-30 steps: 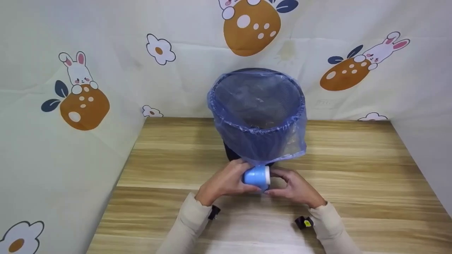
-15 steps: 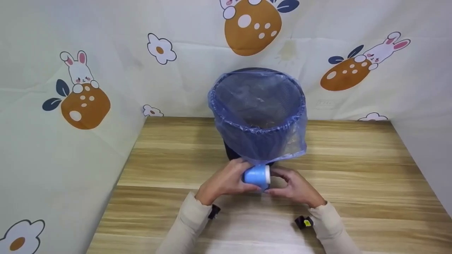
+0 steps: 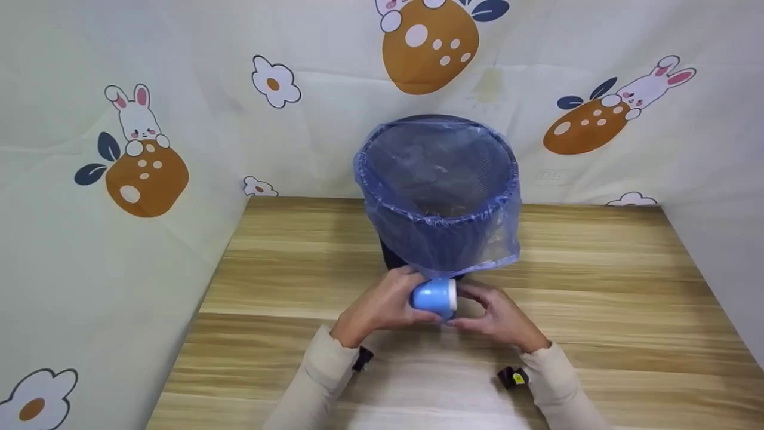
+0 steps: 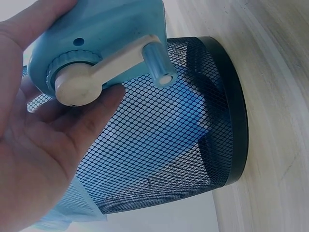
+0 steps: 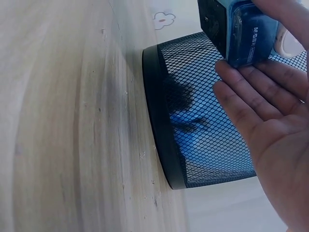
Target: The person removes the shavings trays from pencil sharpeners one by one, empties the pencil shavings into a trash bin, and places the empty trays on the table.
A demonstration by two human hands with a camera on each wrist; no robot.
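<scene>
A blue hand-crank pencil sharpener [image 3: 431, 297] is held in the air just in front of a mesh wastebasket. My left hand [image 3: 382, 307] grips its body, with the thumb and fingers on opposite sides. Seen in the left wrist view, a white crank arm [image 4: 116, 63] with a blue knob [image 4: 158, 64] sticks out beside the fingers. My right hand [image 3: 501, 316] pinches the other end between thumb and fingers. There, the right wrist view shows a dark see-through shavings drawer [image 5: 253, 38] with white lettering. What the drawer holds is too dark to tell.
The black mesh wastebasket [image 5: 212, 125] stands upright on the wooden table [image 3: 286, 257], close to the patterned backdrop [image 3: 334, 137]. A blue plastic bag [image 3: 441, 245] lines it and hangs over its rim. Dark wrist cameras [image 3: 512, 377] sit at both cuffs.
</scene>
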